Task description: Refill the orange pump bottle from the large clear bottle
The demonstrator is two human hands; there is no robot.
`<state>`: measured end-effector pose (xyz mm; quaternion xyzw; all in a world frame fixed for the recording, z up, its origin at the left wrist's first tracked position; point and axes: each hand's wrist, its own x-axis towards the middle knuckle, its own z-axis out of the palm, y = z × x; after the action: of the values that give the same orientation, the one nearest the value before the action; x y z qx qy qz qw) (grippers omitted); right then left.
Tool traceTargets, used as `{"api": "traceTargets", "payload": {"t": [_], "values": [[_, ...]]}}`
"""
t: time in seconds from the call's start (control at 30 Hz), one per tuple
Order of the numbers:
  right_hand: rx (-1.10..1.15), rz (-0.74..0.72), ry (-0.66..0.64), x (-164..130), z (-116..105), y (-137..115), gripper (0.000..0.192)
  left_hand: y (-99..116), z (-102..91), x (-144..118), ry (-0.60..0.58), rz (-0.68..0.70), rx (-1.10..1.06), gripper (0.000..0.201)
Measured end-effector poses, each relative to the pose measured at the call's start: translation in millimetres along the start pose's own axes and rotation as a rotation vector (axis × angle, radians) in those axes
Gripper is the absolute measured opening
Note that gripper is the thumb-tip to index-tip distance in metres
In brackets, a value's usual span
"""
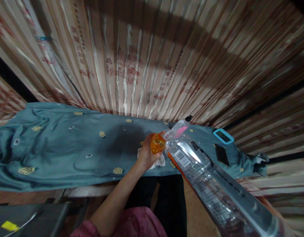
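Left hand (pixel 147 154) grips orange cap (pixel 157 143) at tilted bottle (pixel 203 177).

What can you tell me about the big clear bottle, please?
The bottle is a large, clear plastic one, seemingly empty, with a white barcode label and an orange band near the shoulder. It lies tilted close to the camera, running from the lower right corner up to its open neck, which meets the small orange cup held in the left hand. The hand holding its base is out of view. Beneath it is the blue cloth.
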<state>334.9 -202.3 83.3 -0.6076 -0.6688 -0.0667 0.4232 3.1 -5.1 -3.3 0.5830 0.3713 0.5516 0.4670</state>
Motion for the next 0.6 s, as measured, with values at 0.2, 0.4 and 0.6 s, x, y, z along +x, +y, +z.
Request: {"api": "traceTargets", "payload": {"t": [0.2, 0.4, 0.6], "values": [[-0.018, 0.003, 0.002, 5, 3, -6, 0.094, -2, -0.8, 0, 0.023, 0.023, 0.009, 0.077], [-0.035, -0.020, 0.042, 12, 4, -6, 0.099, -1, -1.5, 0, 0.019, 0.037, 0.003, 0.079], [-0.026, 0.010, 0.002, 6, 5, -4, 0.091, -6, -0.9, 0, 0.008, 0.051, -0.032, 0.078]]}}
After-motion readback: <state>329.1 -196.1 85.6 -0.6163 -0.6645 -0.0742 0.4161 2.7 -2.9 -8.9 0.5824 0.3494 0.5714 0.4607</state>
